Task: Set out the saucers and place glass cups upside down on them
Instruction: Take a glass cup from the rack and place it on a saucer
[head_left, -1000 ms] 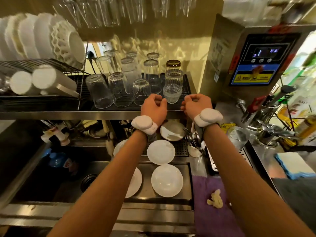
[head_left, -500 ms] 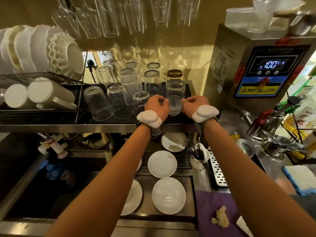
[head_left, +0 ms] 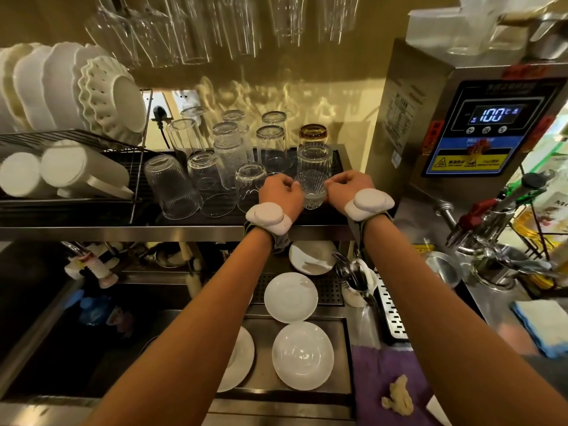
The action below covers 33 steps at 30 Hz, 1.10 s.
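At centre frame the left hand (head_left: pixel 280 195) and right hand (head_left: pixel 347 192) close their fingers around a ribbed glass cup (head_left: pixel 313 189) on the dark shelf (head_left: pixel 172 221); white saucers (head_left: pixel 291 297) lie on the steel worktop (head_left: pixel 362 321) below; a water boiler (head_left: pixel 473 124) fills the upper right.

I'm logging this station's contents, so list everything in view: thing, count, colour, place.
glass cups: about ten, clear, one amber, upside down on upper shelf
ribbed glass: one, clear, shelf front, between both hands
saucers: five visible, white, counter below shelf
plates: several, white, rack at left
water boiler: one, steel, right, reads 100
purple cloth: one, counter right
left hand: on ribbed glass
right hand: on ribbed glass
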Each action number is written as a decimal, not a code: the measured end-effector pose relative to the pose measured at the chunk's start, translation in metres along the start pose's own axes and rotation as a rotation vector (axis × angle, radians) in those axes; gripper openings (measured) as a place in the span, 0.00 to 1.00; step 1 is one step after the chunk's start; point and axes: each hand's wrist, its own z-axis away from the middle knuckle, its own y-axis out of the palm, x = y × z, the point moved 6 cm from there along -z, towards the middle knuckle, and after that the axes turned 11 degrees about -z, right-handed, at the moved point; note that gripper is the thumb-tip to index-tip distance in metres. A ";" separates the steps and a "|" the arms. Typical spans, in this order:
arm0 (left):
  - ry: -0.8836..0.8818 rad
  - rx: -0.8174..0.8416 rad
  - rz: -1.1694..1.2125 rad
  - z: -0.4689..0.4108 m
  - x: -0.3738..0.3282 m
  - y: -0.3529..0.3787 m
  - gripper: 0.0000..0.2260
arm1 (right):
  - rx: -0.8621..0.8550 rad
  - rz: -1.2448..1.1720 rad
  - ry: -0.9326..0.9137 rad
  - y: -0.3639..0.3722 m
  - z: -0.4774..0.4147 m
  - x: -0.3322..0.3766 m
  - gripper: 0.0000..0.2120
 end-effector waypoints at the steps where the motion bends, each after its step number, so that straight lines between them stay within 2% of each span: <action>1: -0.001 -0.001 0.011 0.000 -0.001 0.000 0.06 | -0.001 -0.009 0.003 -0.001 -0.001 0.000 0.05; 6: -0.011 -0.034 0.055 0.000 -0.009 -0.003 0.07 | -0.004 -0.113 0.042 -0.003 -0.002 0.003 0.08; 18: 0.026 -0.108 0.124 0.032 -0.027 -0.020 0.09 | -0.050 -0.278 0.046 -0.021 0.014 0.004 0.06; 28: 0.016 -0.102 0.119 0.093 -0.015 -0.021 0.08 | -0.001 -0.246 0.121 -0.035 0.067 -0.018 0.09; 33: -0.015 -0.081 0.149 0.126 0.007 -0.013 0.09 | -0.008 -0.243 0.152 -0.037 0.101 -0.043 0.07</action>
